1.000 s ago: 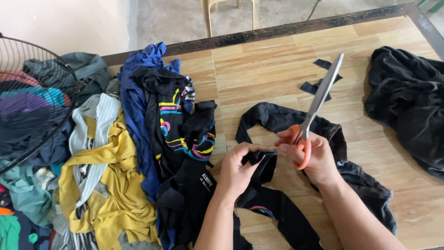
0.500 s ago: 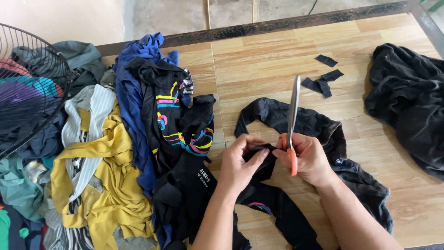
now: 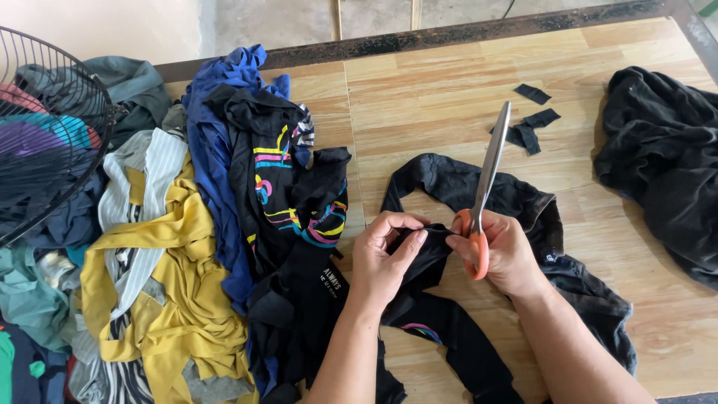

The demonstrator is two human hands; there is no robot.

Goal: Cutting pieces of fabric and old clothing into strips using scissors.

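1. Our left hand (image 3: 381, 258) pinches a fold of the black garment (image 3: 479, 202), fingers closed on the cloth, mid-counter (image 3: 419, 97).
2. Our right hand (image 3: 505, 251) grips the orange-handled scissors (image 3: 486, 187) — blades shut, pointing away, not yet biting.
3. Done, we judge: little — only a few black scraps (image 3: 531, 123) lie cut (beside the blade tip).
4. Left: most of this garment, plus the coloured clothing heap (image 3: 209, 239) and the dark pile (image 3: 666, 164).
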